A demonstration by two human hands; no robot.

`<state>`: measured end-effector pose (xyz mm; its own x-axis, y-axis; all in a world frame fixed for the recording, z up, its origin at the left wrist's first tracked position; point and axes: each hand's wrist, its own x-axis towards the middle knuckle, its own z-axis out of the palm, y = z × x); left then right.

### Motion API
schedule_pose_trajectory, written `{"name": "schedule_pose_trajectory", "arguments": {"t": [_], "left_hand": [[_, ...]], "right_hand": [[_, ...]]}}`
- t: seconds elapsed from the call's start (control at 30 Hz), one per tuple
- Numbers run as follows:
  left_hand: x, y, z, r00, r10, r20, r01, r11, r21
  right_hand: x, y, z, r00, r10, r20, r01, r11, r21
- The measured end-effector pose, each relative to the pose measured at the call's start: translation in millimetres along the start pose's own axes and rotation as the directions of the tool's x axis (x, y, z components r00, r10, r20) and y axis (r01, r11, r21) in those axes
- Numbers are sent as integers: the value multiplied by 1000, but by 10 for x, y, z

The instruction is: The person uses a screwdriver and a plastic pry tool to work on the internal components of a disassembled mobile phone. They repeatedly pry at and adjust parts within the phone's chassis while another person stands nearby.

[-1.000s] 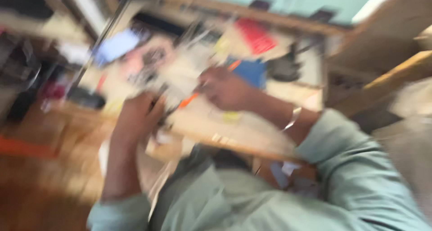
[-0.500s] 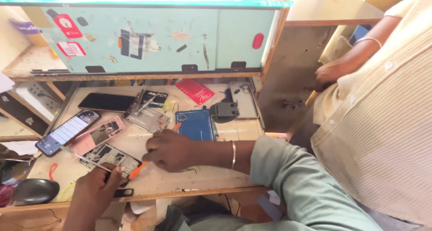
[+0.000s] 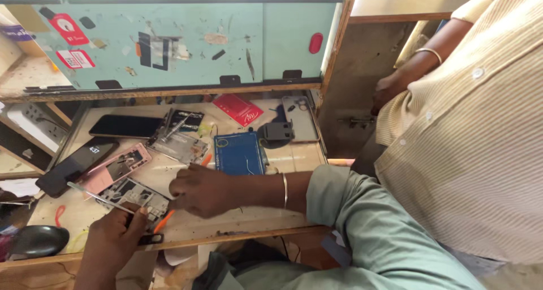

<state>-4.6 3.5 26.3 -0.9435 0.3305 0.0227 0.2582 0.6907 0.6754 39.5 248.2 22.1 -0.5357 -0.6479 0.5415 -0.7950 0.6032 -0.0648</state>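
My left hand (image 3: 116, 233) at the bench's front left is shut on thin metal tweezers (image 3: 96, 197), whose tips point up and left. My right hand (image 3: 203, 191) rests on the bench, shut around a long orange tool (image 3: 163, 222). One end of the tool sticks out above the knuckles, and the other reaches down toward my left hand. An opened phone (image 3: 133, 195) with bare circuitry lies just left of my right hand, between both hands. A pink phone frame (image 3: 116, 168) lies beside it.
A blue work mat (image 3: 240, 153), a red card (image 3: 237, 109), a black stand (image 3: 275, 134) and two dark phones (image 3: 127, 126) (image 3: 73, 167) lie on the wooden bench (image 3: 260, 219). A black rounded object (image 3: 39, 240) sits front left. Another person in a striped cream shirt (image 3: 469, 143) stands close on the right.
The view has settled from a blurred tilt onto the bench. My right hand has shifted slightly over the opened phone, and my left hand now holds the tweezers up near it.
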Motion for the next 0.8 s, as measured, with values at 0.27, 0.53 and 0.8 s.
{"name": "schedule_pose_trajectory", "arguments": {"t": [0.27,0.53,0.8], "left_hand": [[21,33,-17,995,98,-18,-97,994,54],[-98,228,-91,975,223,4,-222,974,-38],[-51,84,2,861,479,-174,-489,872,-16]], "right_hand": [[56,-4,-148,1000,4,10,-5,999,51],[5,129,-271,999,30,-18,-29,999,27],[-45,-4,-126,982,20,185,-4,996,-85]]}}
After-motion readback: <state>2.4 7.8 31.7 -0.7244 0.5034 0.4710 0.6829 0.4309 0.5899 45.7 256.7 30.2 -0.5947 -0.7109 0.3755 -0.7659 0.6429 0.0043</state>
